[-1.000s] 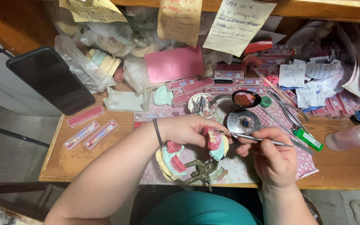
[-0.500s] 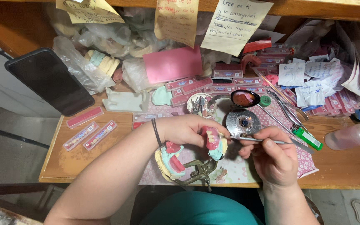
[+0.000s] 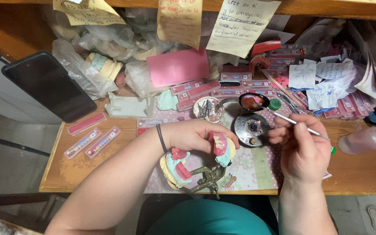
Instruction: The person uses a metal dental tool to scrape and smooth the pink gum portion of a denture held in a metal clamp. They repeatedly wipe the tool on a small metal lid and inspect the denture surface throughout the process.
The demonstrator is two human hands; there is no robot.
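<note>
Denture wax-up [image 3: 221, 147], pink with a row of pale teeth, sat tipped up in the left hand [image 3: 192, 135]; that hand was curled shut around it, thumb and fingers gripping its teal plaster base, seemingly so the teeth faced the person and the tool; just below the same hand hung the other half of the model [image 3: 177, 169], cream and teal plaster with pink wax, carried on a metal hinged frame [image 3: 205, 178] that rested on the patterned mat [image 3: 251, 167], which would let the two halves swing open for access. To the right of the left hand, and apart from it, the right hand [image 3: 303, 146] was closed in a pen-like pinch on a thin metal instrument [image 3: 283, 116]; its tip reached up and away from the hand into a small spoon-like bowl of dark red wax [image 3: 252, 102]; such a grip suited fine control. Between the two hands, slightly beyond them, stood a round metal burner [image 3: 251, 129], close enough for short reaches. Right of the right hand lay a pale plastic bottle [image 3: 366, 139] on its side on the table [image 3: 353, 174]; far left of the left hand lay strips of tooth cards [image 3: 93, 141] and a dark phone [image 3: 48, 85]; beyond both hands, pink boxes, bagged casts and paper notes crowded the back.
</note>
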